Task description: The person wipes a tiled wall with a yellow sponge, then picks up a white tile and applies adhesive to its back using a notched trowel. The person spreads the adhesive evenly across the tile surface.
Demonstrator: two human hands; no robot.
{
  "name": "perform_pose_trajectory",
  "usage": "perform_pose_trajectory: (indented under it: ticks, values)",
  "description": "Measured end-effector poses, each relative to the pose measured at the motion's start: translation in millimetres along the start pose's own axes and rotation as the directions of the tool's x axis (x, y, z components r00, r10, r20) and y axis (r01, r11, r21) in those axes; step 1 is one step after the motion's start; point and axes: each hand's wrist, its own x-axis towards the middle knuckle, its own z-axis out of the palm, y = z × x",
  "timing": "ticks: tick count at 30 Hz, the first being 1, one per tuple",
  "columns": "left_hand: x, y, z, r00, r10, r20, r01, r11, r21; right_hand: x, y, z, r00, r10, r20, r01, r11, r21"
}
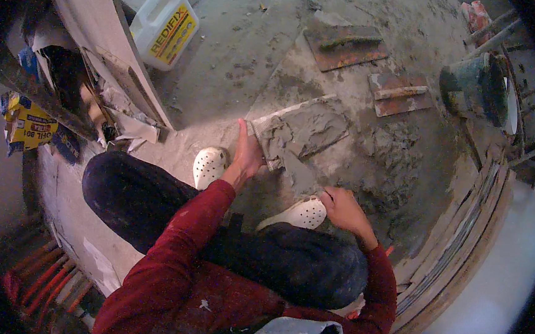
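Observation:
A flat rectangular slab [295, 111], perhaps a tile, is tilted in front of me with wet grey mortar [319, 130] spread over its face. My left hand [248, 156] grips its near left end, thumb up along the edge; the fingers are partly hidden. In my right hand [344, 209] is a pointing trowel [301, 175], its handle covered by closed fingers. The trowel's grey blade reaches left to the slab's lower edge. A heap of mortar [394, 166] lies on the floor to the right of the slab.
Two flat plastering trowels, one larger [337, 57] and one smaller [396, 104], lie beyond the slab. A dirty bucket [476, 88] stands far right. Stacked boards [461, 236] line the right side. A white jug [165, 29] stands at the back left, near a leaning board [112, 38].

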Motion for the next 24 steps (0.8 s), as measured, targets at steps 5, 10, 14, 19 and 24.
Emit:
perform_pose_trajectory:
  ticks: [5, 10, 14, 19, 24]
  values:
    - [4.0, -5.0, 8.5, 1.0, -0.011, 0.0, 0.011, 1.0, 0.009, 6.5, 8.4, 20.9, 0.993, -0.119, -0.013, 0.116, 0.984, -0.135]
    - [-3.7, 2.5, 4.4, 0.999, 0.005, 0.044, -0.003, 0.999, -0.039, 8.6, -28.4, -32.7, 0.977, -0.193, -0.09, 0.095, 0.772, -0.629]
    - [1.8, -1.1, 5.6, 0.997, 0.03, 0.076, -0.029, 0.999, -0.021, 47.4, -24.9, -53.3, 0.891, -0.453, -0.022, 0.264, 0.556, -0.788]
    - [6.7, -2.0, -3.2, 0.99, -0.012, 0.141, 0.019, 0.999, -0.05, 81.2, -30.2, -49.2, 0.923, -0.383, -0.037, 0.229, 0.625, -0.746]
    - [-2.2, 1.3, -0.2, 0.994, -0.007, 0.111, 0.008, 1.0, -0.013, 70.5, -2.5, -53.4, 0.952, -0.303, 0.036, 0.299, 0.903, -0.307]
